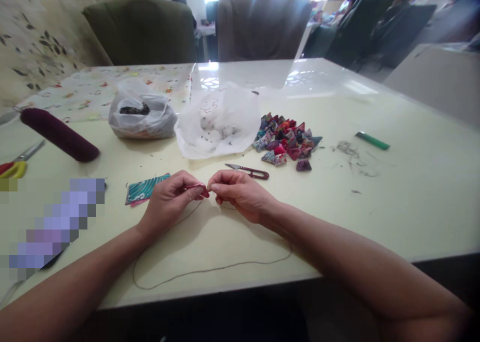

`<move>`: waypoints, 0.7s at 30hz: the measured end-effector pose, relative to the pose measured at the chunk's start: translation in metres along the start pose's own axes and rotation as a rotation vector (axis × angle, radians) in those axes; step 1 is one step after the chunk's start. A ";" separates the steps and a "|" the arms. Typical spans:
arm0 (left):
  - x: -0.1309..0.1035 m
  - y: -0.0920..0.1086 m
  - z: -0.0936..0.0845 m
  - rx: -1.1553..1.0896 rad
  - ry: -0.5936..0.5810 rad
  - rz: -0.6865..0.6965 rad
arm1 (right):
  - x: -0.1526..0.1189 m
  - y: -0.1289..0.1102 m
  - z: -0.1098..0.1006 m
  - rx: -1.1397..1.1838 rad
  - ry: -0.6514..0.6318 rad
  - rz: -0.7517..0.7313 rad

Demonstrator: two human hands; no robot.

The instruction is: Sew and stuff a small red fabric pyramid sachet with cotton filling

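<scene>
Small red cloth piece (201,189), pinched tight between fingers of the left hand (170,194) above the shiny pale-yellow table (375,207): hold still, with fingertips of the right hand (240,189) pressed together close by (on what, cannot tell), and keep long thin brown thread (210,270) free of knots.

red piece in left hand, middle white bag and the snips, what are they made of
Red piece: probably thin cloth, folded-looking, finish unclear. White bag: likely thin plastic, translucent and crinkled. Snips: apparently metal, pointed greyish blades, smooth brown handle, perhaps painted.
</scene>
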State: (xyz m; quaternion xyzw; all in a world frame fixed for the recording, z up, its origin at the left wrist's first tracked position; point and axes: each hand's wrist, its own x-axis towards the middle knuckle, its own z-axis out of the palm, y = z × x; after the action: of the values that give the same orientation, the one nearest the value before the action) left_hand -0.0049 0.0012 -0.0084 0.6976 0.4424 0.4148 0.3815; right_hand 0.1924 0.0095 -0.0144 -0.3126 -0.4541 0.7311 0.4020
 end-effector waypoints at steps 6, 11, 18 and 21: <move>0.000 0.002 0.000 -0.071 -0.025 -0.100 | 0.000 -0.006 0.000 -0.349 0.066 -0.191; 0.000 -0.003 0.002 -0.154 -0.004 -0.169 | -0.003 -0.013 0.002 -0.615 0.123 -0.326; -0.002 -0.013 0.003 -0.261 0.041 -0.190 | -0.004 -0.014 0.002 -0.717 0.143 -0.393; -0.002 -0.013 0.003 -0.247 0.039 -0.183 | -0.004 -0.014 0.002 -0.755 0.142 -0.406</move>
State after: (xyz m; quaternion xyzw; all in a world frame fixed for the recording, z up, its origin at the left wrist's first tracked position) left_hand -0.0066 0.0032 -0.0217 0.5939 0.4570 0.4432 0.4919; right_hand 0.1969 0.0092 -0.0009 -0.3914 -0.7131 0.3968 0.4253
